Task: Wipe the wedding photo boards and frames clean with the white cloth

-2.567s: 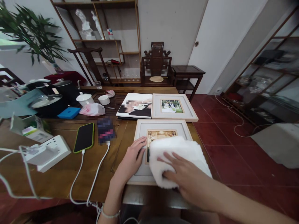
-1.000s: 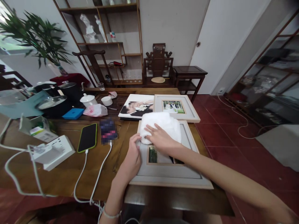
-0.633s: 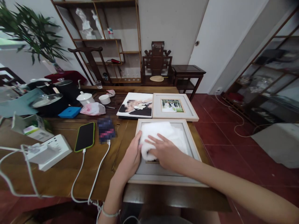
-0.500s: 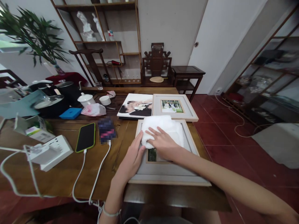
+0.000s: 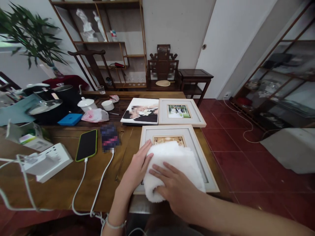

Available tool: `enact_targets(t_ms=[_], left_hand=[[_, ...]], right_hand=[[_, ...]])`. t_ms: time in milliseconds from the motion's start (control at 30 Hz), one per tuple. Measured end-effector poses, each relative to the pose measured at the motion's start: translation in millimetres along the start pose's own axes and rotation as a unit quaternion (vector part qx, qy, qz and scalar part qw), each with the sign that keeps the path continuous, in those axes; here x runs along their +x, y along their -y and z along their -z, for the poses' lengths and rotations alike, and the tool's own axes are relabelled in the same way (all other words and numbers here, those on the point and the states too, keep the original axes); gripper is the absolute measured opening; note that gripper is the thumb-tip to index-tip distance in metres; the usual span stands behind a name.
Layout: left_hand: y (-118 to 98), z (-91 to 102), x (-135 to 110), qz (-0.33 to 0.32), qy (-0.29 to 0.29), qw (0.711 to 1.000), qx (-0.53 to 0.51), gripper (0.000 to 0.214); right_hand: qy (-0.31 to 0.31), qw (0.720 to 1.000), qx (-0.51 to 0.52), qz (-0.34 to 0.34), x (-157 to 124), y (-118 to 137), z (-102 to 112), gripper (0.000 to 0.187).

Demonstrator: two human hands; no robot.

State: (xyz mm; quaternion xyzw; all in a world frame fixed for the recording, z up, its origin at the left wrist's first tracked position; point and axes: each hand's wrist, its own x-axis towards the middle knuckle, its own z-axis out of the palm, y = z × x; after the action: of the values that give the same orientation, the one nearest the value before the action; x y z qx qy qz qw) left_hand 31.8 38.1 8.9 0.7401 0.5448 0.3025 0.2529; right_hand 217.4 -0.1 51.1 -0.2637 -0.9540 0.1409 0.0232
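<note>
A folded white towel [image 5: 177, 154] lies over the lower part of a pale wooden picture frame [image 5: 197, 132], hiding much of its picture. My right hand [image 5: 176, 186] presses on the towel, its fingers on top and its thumb tucked into the front fold. Against the frame's left side rests my left hand [image 5: 139, 164], fingers stretched out and touching the towel's left edge. Another framed photo [image 5: 180, 111] lies just behind, beside a photo album [image 5: 141, 111] with a couple on its cover.
On the left of the wooden table [image 5: 61, 193] are a green-edged phone [image 5: 86, 146], a white power strip [image 5: 54, 162], charging cables and a blue box [image 5: 70, 119]. Farther back stand a lidded pan [image 5: 45, 109], a white teapot [image 5: 87, 105] and a white cup [image 5: 107, 105].
My right hand has drawn the towel toward me, from the frame's upper part to its near edge, uncovering the top of the picture. My left hand stays at the frame's left side.
</note>
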Motion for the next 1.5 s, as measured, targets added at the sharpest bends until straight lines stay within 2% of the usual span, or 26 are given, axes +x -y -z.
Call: enact_targets(t_ms=[133, 200, 267, 367, 400, 467, 567, 633, 700, 767, 867, 933, 1033, 1167, 1267, 1367, 1433, 1500], left_hand=[[-2, -0.2, 0, -0.017, 0.009, 0.999, 0.026, 0.042], [-2, -0.4, 0, -0.034, 0.009, 0.999, 0.032, 0.038], [-1, -0.8, 0, -0.045, 0.011, 0.998, 0.037, 0.037], [-1, -1.6, 0, -0.044, 0.013, 0.997, 0.055, 0.039], [-1, -1.9, -1, -0.042, 0.014, 0.997, 0.059, 0.04], [-2, -2.3, -1, -0.036, 0.015, 0.997, 0.065, 0.041], [-1, -2.9, -2, -0.034, 0.018, 0.997, 0.072, 0.041], [0, -3.3, -1, -0.04, 0.013, 0.996, 0.073, 0.04], [2, -3.8, 0, -0.05, 0.007, 0.996, 0.067, 0.04], [4, -4.2, 1, -0.057, 0.005, 0.996, 0.061, 0.039], [6, -4.6, 2, -0.055, 0.001, 0.997, 0.062, 0.038], [7, -4.7, 2, -0.057, 0.001, 0.997, 0.06, 0.037], [6, -4.4, 1, -0.068, 0.001, 0.996, 0.051, 0.038], [5, -4.1, 1, -0.063, 0.0, 0.997, 0.045, 0.037], [5, -4.6, 1, -0.062, -0.002, 0.997, 0.042, 0.037], [6, -5.3, 0, -0.058, -0.006, 0.997, 0.042, 0.037], [5, -5.2, 0, -0.055, -0.005, 0.998, 0.043, 0.038], [5, -4.6, 0, -0.054, -0.004, 0.998, 0.044, 0.038]], right_hand=[[0.039, 0.998, -0.002, -0.04, -15, -7, 3, 0.028], [0.057, 0.997, 0.0, -0.057, -29, -15, 10, 0.035], [0.071, 0.994, 0.007, -0.088, -46, -27, 22, 0.042], [0.086, 0.985, 0.05, -0.142, -68, -52, 53, 0.048], [0.075, 0.984, 0.07, -0.147, -72, -61, 64, 0.049], [-0.012, 0.987, 0.055, -0.151, -72, -81, 83, 0.036], [-0.174, 0.967, -0.019, -0.184, -45, -101, 95, 0.012], [-0.235, 0.952, -0.073, -0.181, -11, -106, 91, 0.02], [-0.223, 0.96, -0.129, -0.108, 27, -105, 79, 0.042], [-0.181, 0.964, -0.193, -0.017, 61, -101, 64, 0.045], [-0.146, 0.967, -0.207, 0.018, 91, -95, 45, 0.036], [-0.138, 0.968, -0.211, 0.005, 92, -96, 38, 0.034], [-0.13, 0.965, -0.227, -0.039, 72, -103, 37, 0.039], [-0.118, 0.952, -0.255, -0.12, 24, -124, 46, 0.049], [-0.123, 0.935, -0.279, -0.181, -14, -141, 60, 0.051], [-0.158, 0.91, -0.302, -0.237, -43, -150, 73, 0.044], [-0.199, 0.896, -0.316, -0.239, -52, -150, 73, 0.038], [-0.217, 0.905, -0.316, -0.187, -52, -146, 63, 0.038]])
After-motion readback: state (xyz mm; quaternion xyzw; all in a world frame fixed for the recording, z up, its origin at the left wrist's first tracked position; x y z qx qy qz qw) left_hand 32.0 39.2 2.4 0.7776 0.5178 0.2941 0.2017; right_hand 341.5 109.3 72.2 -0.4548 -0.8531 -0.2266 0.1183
